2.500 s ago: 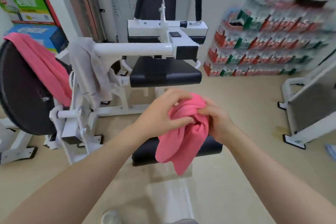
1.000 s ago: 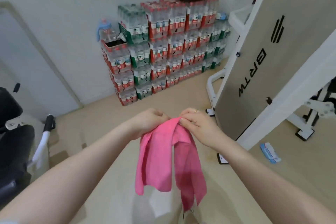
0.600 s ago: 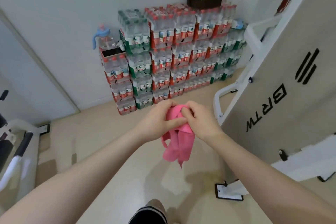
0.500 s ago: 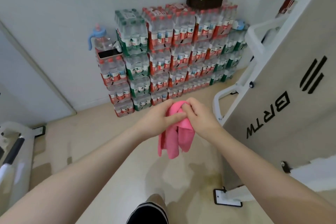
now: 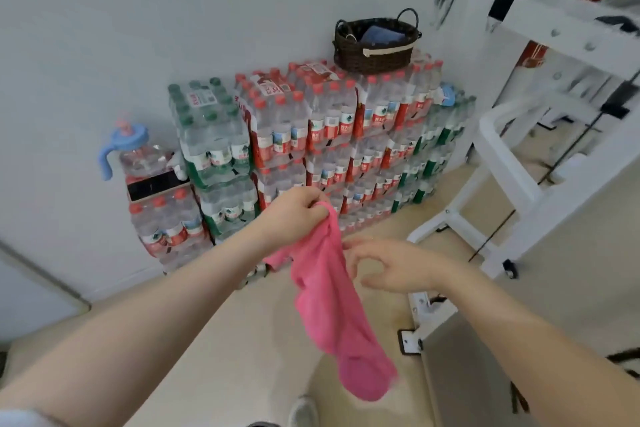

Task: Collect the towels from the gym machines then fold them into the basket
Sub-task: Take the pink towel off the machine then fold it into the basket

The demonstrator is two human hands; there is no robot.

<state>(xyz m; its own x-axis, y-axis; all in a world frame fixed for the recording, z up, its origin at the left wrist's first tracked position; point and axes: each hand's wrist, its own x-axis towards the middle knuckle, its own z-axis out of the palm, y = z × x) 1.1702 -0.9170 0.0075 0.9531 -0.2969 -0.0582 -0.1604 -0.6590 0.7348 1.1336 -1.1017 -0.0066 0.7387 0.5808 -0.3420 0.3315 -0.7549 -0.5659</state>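
One view is supplied, from the head camera, looking forward and down across both forearms. Left hand [image 5: 298,215]: fingers curled around the top end of the pink towel [image 5: 329,308], gripping it at about chest height in front of the body. The towel hangs from this grip in a long, loosely bunched strip, clear of the floor, its lower end blurred. Right hand [image 5: 391,267]: just beside the towel on its right, fingers spread and loosely bent, holding nothing; whether the fingertips touch the cloth cannot be determined.

Floor [image 5: 242,340]: smooth, pale beige, with a faint sheen. Wall [image 5: 173,10]: plain white, meeting the floor behind the stacked goods. Shrink-wrapped packs of water bottles [image 5: 322,135] stand against the wall in several layers, with red caps and labels in the middle and green ones at the left and far right. A large water jug [image 5: 138,156] with a blue handle sits on the lower left stack, next to a dark flat object that cannot be identified.

Basket [image 5: 375,42]: dark wicker, two loop handles, resting on top of the highest packs, well apart from the hands. Blue-grey folded cloth [image 5: 381,35] lies inside it.

White gym machine frame [image 5: 512,184]: occupies the right side, its feet on the floor
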